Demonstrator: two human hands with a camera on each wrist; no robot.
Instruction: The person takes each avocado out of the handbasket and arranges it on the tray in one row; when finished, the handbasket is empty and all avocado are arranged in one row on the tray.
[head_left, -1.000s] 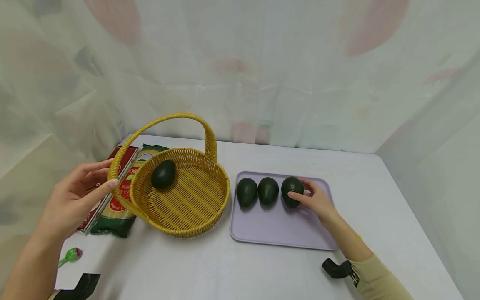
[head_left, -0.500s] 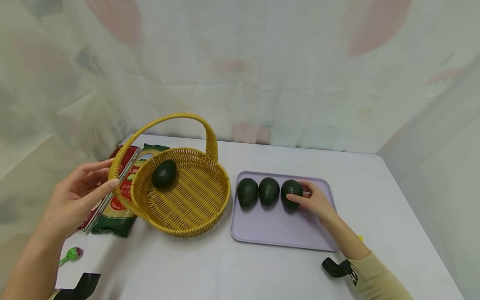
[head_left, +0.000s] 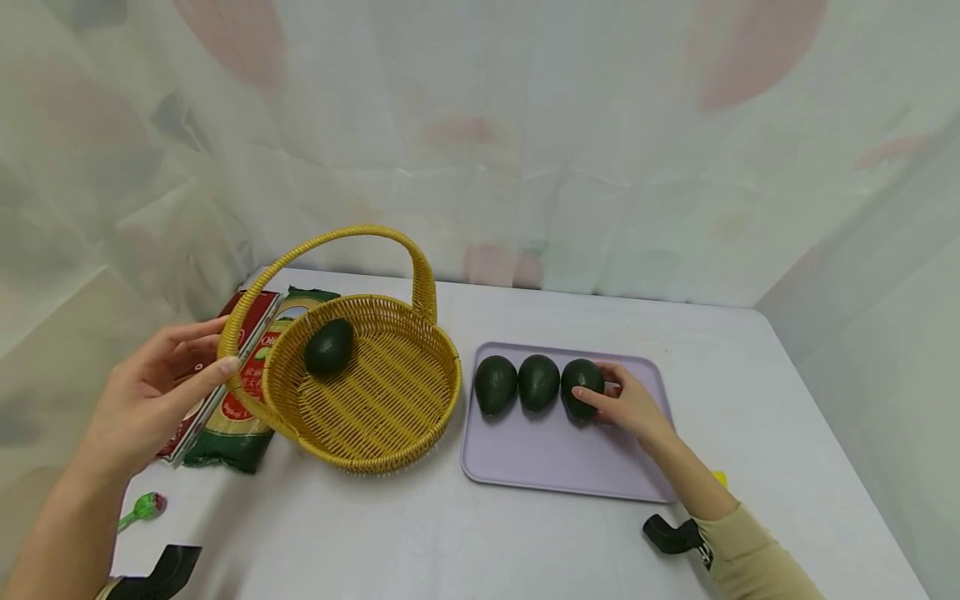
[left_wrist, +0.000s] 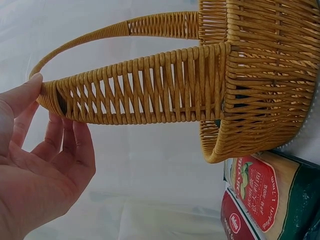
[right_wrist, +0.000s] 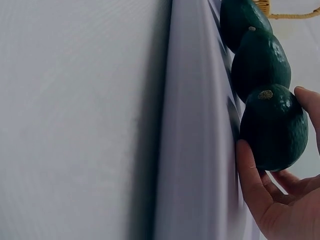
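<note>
Head view, item by item. Right hand point(head_left: 628, 406): on the tray point(head_left: 540, 467), thumb and fingers curled round the rightmost avocado point(head_left: 582, 387), gripping it where it sat. Seen close from the right wrist: thumb point(right_wrist: 252, 177) against the fruit's near side, a fingertip point(right_wrist: 309, 102) on its far side, stem end facing away from the palm. Two more avocados point(head_left: 517, 382) just beside it to the left, in a row, touching or nearly so. Left hand point(head_left: 146, 398): raised at the basket point(head_left: 375, 417), thumb tip pressed to the handle point(head_left: 330, 243) where it met the rim, other fingers spread and straight behind it, closed on nothing. Confirmed from the left wrist: thumb point(left_wrist: 20, 95) on the woven band, fingers loose below. Fourth avocado point(head_left: 327, 347) inside the basket, at its far left. Pasta packets point(head_left: 232, 417) flat under and behind the basket's left edge. Green lollipop point(head_left: 142, 509) near the table's front left.
</note>
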